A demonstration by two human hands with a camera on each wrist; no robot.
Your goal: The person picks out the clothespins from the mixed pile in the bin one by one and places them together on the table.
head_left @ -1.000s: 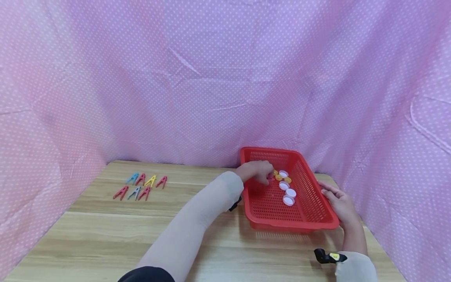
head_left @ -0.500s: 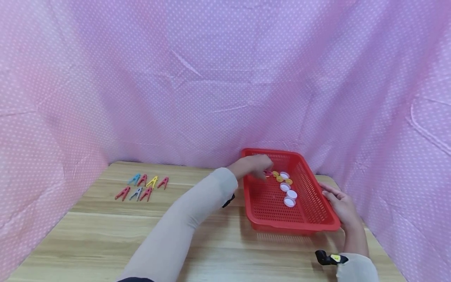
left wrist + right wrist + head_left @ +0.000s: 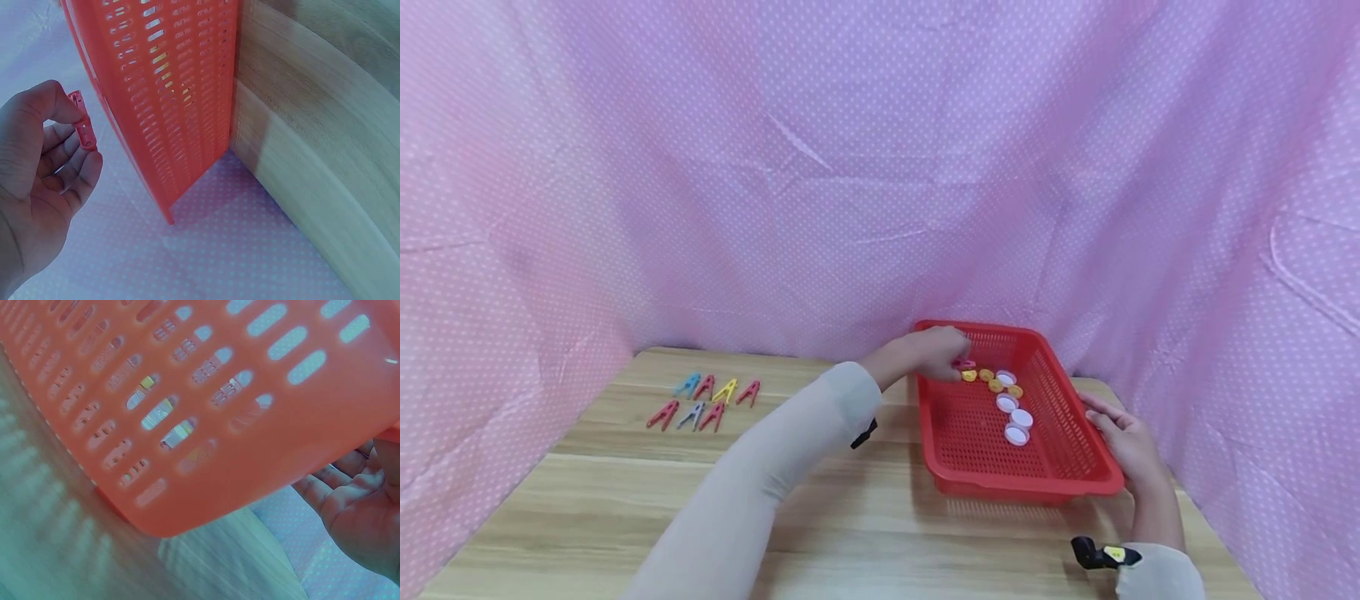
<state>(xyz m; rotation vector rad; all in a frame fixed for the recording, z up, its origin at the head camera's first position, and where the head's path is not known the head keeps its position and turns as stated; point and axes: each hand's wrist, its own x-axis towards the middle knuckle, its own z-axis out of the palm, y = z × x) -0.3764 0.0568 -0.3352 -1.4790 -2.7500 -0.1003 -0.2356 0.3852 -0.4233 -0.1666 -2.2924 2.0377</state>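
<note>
The left hand (image 3: 934, 353) pinches a small red clip (image 3: 82, 128) between thumb and forefinger, the other fingers loosely curled beneath it — the clip stands clear of the palm, above the far left corner of the red basket (image 3: 1060, 467). In the head view the clip is a mere speck at the fingertips. The right hand (image 3: 1126, 440) lies against the basket's right wall with fingers fairly straight; whether the thumb hooks the rim is hard to tell. Yellow caps (image 3: 996, 385) and white caps (image 3: 1017, 418) lie inside the basket, and coloured clothes pegs (image 3: 706, 402) sit well apart on the wooden table (image 3: 625, 508).
</note>
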